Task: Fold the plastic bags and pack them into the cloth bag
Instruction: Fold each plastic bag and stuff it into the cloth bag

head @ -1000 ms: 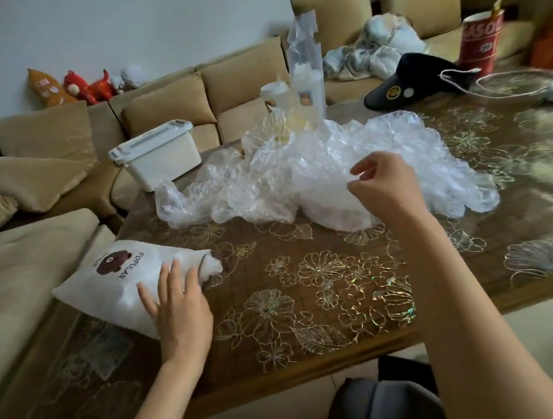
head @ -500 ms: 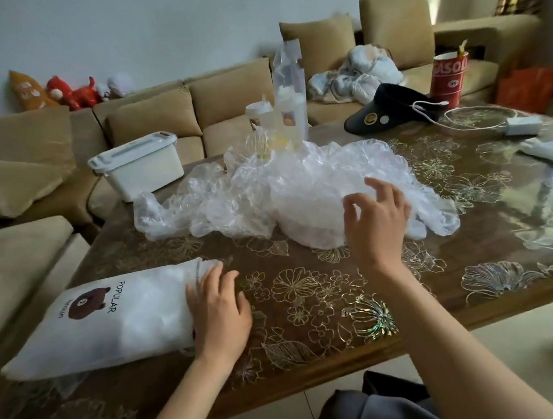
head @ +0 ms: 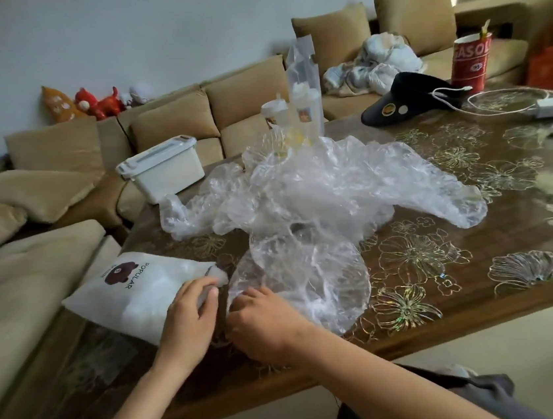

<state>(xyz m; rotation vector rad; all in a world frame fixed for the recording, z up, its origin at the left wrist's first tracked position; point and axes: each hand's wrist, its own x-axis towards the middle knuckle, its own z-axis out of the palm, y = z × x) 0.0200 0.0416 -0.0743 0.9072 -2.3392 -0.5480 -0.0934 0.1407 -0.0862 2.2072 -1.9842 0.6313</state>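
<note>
Plastic bags (head: 334,185) lay heaped on the tabletop (head: 463,257). One clear bag (head: 310,274) lay nearer, its edge pinched in the grip of the right hand (head: 264,324). Just beside it, the left hand (head: 187,319) gripped the mouth of the cloth bag (head: 133,294).

fingertips of right hand (head: 263,317) hidden in plastic bag (head: 305,275), cloth bag (head: 129,295) mouth covered by left hand (head: 187,319)

Glossy film, matt cloth
Crinkled clear plastic bags (head: 327,186) shine at 12 o'clock; white cloth bag (head: 130,298), 9 o'clock, looks matt; table (head: 518,230) glossy.
</note>
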